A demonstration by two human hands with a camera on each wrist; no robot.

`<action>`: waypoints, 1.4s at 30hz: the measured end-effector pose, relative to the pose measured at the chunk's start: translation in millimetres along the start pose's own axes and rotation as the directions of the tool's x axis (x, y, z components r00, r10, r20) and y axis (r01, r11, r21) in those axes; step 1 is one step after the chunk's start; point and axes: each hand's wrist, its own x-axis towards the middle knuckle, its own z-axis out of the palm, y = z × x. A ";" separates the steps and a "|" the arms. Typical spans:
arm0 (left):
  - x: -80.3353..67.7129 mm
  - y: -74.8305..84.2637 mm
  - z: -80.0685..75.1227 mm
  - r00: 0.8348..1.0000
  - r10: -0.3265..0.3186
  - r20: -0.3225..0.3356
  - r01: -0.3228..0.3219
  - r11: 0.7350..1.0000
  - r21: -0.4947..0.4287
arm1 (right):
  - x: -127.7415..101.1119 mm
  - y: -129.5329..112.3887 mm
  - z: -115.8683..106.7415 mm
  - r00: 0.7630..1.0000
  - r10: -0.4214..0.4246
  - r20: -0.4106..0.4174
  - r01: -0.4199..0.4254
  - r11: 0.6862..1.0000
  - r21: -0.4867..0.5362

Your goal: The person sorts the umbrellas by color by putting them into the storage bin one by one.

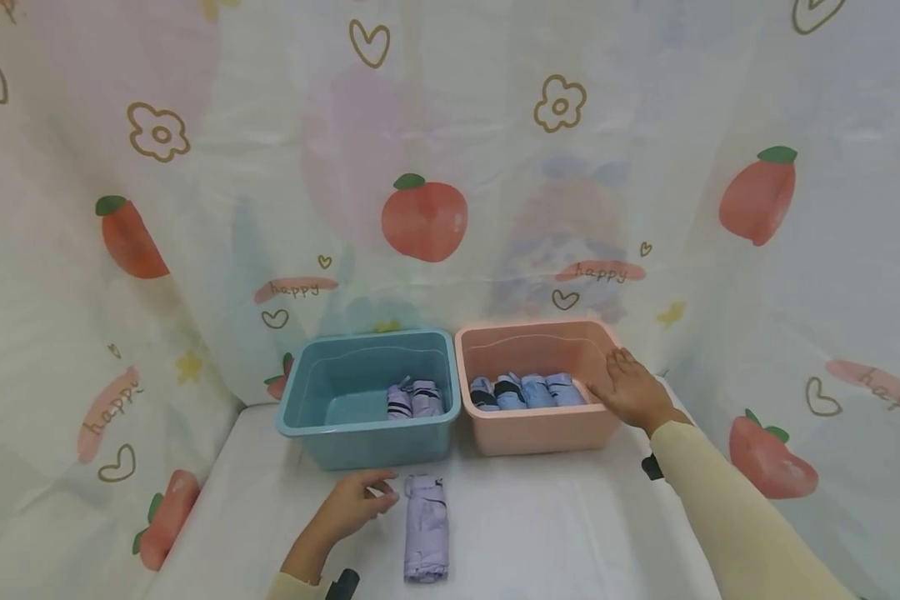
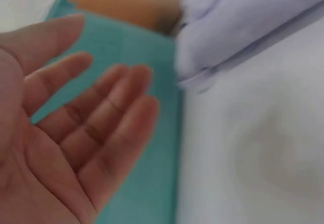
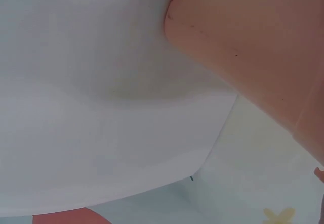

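- White table [image 1: 540, 533], fruit-print curtain behind — two folded umbrellas already in the blue bin [image 1: 367, 396], four left in the pink bin [image 1: 536, 379].
- Lilac umbrella [image 1: 425, 527] lies on the table before the blue bin, not yet placed; left hand [image 1: 352, 504] beside it, fingers relaxed — right hand [image 1: 633, 392] flat on the pink rim.

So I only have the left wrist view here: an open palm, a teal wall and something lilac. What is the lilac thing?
Observer: A folded lilac umbrella lying on the white table, just right of the left hand.
Operator: Is the hand gripping it?
Observer: No, the fingers are relaxed beside it and hold nothing.
Operator: And the teal wall?
Observer: It is the blue bin, with two folded umbrellas inside at its right end.
Operator: Where is the other hand?
Observer: The right hand rests on the right rim of a pink bin, which holds four folded umbrellas in a row.
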 end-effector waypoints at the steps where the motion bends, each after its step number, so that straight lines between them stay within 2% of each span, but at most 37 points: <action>1: -1.4 -3.2 7.1 1.000 -0.016 0.017 0.016 1.000 0.019 | -0.8 -0.5 -0.2 1.000 -0.002 0.001 0.002 1.000 0.006; 5: -5.9 -13.6 32.0 0.996 -0.079 0.050 0.075 0.995 0.067 | -3.3 -1.6 -0.5 1.000 0.008 0.008 -0.008 1.000 0.007; 10: -5.8 -20.7 55.7 0.987 -0.149 0.067 0.141 0.984 0.110 | -3.5 0.2 -1.3 1.000 0.018 0.019 -0.018 1.000 0.002; 15: 1.8 -21.1 70.5 0.993 -0.116 0.033 0.108 0.974 0.197 | -1.6 4.1 -3.0 1.000 0.012 0.008 -0.012 1.000 -0.002; 20: 6.4 -14.6 82.2 0.994 -0.107 -0.002 0.102 0.947 0.305 | -1.1 6.5 -2.6 1.000 0.004 0.008 -0.004 1.000 -0.008; 22: 6.5 -11.3 87.0 0.995 -0.102 -0.018 0.102 0.940 0.326 | -1.8 7.1 -1.9 1.000 0.010 0.009 -0.010 1.000 -0.003; 24: 6.4 -8.4 91.4 0.996 -0.089 -0.032 0.095 0.945 0.314 | -2.8 6.9 -2.2 1.000 0.017 0.010 -0.017 1.000 -0.001; 30: 7.1 0.6 95.6 0.996 -0.086 -0.024 0.089 0.972 0.215 | -3.8 4.6 -4.1 1.000 0.019 0.017 -0.019 1.000 0.015; 37: 14.0 -0.1 85.4 0.988 -0.149 0.042 0.139 0.971 0.197 | -1.3 3.2 -2.0 1.000 0.004 0.010 -0.005 1.000 0.014; 42: 12.6 -3.6 80.7 0.989 -0.139 0.042 0.130 0.976 0.174 | 0.2 1.6 -1.3 1.000 -0.002 0.014 0.002 1.000 0.011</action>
